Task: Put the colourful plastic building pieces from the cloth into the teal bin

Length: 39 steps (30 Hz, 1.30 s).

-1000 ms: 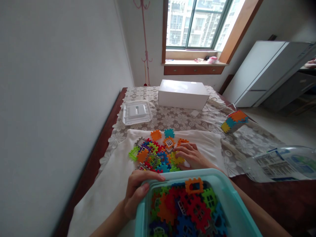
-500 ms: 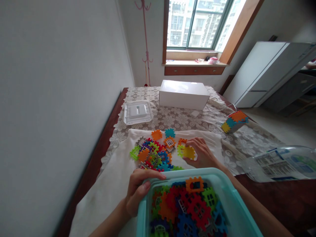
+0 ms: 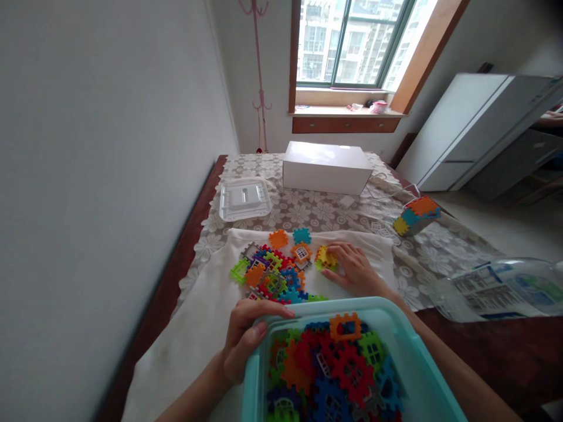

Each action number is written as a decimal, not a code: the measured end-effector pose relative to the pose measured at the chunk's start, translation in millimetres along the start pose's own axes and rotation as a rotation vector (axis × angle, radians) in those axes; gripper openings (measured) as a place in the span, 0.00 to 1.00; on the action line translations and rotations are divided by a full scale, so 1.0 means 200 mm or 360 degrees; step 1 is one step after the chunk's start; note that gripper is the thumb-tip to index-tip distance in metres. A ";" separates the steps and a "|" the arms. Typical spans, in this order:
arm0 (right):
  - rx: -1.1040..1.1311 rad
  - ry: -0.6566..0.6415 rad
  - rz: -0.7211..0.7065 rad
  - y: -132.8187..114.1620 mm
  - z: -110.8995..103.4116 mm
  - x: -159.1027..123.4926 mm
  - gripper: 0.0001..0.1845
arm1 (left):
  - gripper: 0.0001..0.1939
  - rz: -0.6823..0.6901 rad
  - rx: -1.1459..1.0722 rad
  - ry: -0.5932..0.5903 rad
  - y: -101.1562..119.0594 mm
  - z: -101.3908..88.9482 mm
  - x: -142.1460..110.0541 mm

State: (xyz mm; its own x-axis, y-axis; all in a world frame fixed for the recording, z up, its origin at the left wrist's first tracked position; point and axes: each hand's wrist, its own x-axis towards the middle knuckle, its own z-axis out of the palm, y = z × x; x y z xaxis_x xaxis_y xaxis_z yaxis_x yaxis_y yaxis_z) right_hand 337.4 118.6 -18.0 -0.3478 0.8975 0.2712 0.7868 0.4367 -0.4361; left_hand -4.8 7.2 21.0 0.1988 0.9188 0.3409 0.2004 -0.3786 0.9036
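Note:
My left hand (image 3: 250, 334) is closed on the rim of a teal plastic bin (image 3: 378, 306), fingers over its left far corner. Inside lie many notched plastic building pieces, among them a red piece (image 3: 354, 372) and an orange frame piece (image 3: 345, 327). Beyond the bin, my right hand (image 3: 354, 269) rests low over the white cloth (image 3: 197, 316), thumb and fingertips around a yellow notched building piece (image 3: 325, 257). A yellow-green piece (image 3: 329, 268) shows partly beneath it. To the left spreads a loose heap of mixed-colour pieces (image 3: 272, 272).
A clear lid (image 3: 245, 199) and a white box (image 3: 326, 169) stand farther back on the flowered tablecloth (image 3: 299, 211). At the right are an assembled block cube (image 3: 417, 215) and a large clear plastic bottle (image 3: 497, 290) on its side. A wall (image 3: 109, 176) runs along the left.
My right hand has lowered toward the cloth, and the yellow piece in its fingers now lies over the yellow-green piece. My left hand keeps its hold on the bin.

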 end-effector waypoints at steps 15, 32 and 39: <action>0.0048 0.0251 -0.0156 0.02 0.02 0.01 0.08 | 0.21 0.0230 0.0026 0.0062 -0.10 0.01 0.01; 0.0037 0.0126 -0.0218 0.04 0.03 0.00 0.09 | 0.22 0.0155 0.0064 0.0057 -0.09 0.01 0.00; 0.0123 0.0209 -0.0154 0.03 0.03 0.01 0.14 | 0.22 0.0083 0.0084 0.0049 -0.06 0.01 0.00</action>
State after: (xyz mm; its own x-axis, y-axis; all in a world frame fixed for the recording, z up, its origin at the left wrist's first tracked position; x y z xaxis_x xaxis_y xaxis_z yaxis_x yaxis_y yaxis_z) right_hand 338.4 123.0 -26.4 -0.3462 0.8375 0.4229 0.7097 0.5286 -0.4658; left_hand -5.4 12.3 9.7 0.1809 0.9004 0.3956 0.2413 -0.4305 0.8697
